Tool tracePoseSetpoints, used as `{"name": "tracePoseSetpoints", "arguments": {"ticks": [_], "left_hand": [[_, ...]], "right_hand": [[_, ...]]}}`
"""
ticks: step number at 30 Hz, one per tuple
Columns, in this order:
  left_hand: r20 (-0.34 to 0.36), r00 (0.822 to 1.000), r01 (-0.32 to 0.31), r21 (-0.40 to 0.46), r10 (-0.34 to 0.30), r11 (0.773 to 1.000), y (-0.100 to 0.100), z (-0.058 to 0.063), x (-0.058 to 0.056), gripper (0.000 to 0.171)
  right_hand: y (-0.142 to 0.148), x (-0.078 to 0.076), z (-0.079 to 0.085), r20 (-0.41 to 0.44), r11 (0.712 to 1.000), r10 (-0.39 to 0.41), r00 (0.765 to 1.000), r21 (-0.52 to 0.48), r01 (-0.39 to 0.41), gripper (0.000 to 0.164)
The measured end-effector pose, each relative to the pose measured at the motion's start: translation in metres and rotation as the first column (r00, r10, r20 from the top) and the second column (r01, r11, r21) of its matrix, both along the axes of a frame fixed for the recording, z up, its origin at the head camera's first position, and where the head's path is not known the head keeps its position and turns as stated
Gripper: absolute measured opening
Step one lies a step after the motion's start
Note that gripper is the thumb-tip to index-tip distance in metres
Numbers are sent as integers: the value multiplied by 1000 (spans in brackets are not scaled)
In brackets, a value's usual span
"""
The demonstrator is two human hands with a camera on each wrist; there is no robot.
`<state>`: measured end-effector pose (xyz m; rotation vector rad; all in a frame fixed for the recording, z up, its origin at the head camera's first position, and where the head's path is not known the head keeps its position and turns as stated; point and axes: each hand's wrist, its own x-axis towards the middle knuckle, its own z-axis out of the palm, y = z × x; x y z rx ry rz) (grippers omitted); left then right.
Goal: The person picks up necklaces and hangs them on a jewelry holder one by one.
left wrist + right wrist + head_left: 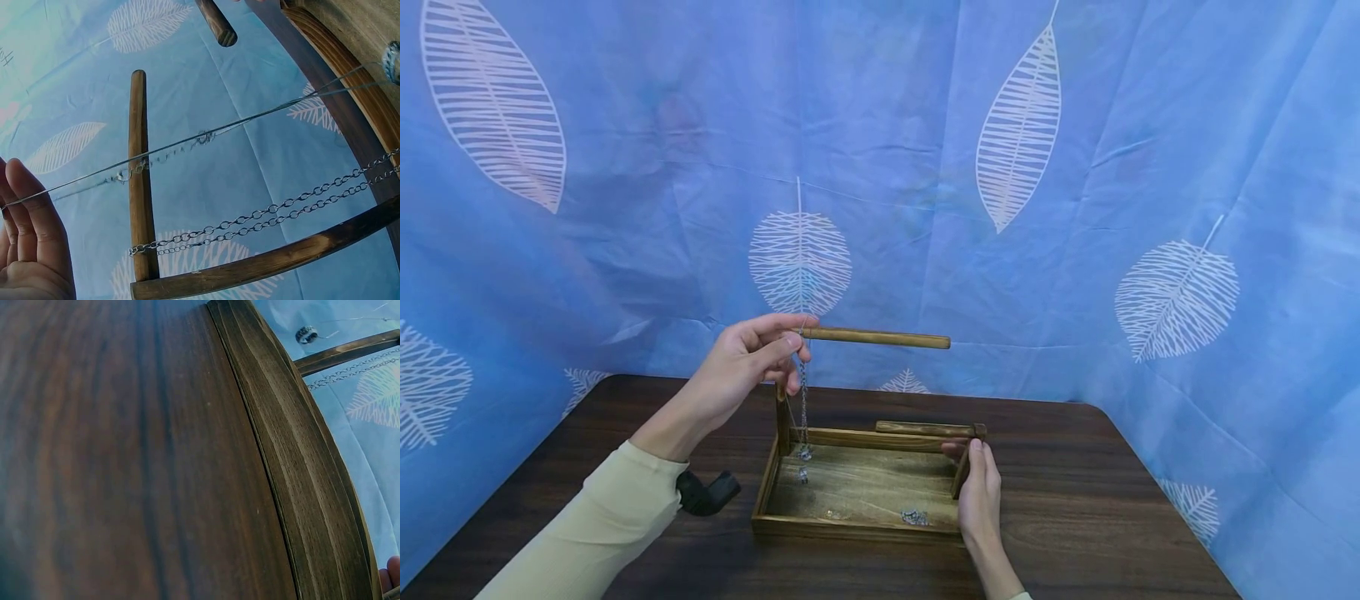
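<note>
A wooden jewelry stand has a tray base and two bars at different heights. My left hand is at the left end of the upper bar, pinching a thin necklace. From those fingers its strands run to a ring-shaped pendant. A silver link chain hangs over the same bar, close to its post. On the right, my right hand grips the stand's side by the short post under the lower bar. Some of its fingers are hidden behind that post.
In the tray lie a small silver heap of jewelry and a fainter gold-coloured piece. The stand sits on a dark wooden table. Behind it hangs a blue curtain with white leaf prints.
</note>
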<state>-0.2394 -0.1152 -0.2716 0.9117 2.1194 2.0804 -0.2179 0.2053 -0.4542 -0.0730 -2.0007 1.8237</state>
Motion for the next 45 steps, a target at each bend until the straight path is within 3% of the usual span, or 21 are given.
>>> {"name": "tracePoseSetpoints", "arguments": {"ticks": [23, 45], "left_hand": [[27, 999, -42, -46, 43, 998, 3, -4, -11, 43], [52, 999, 9, 7, -9, 1000, 27, -6, -28, 47]], "right_hand": [[0, 1, 1, 7, 1000, -3, 1000, -6, 3, 56], [-1, 0, 0, 8, 1000, -6, 1000, -11, 6, 55]]}}
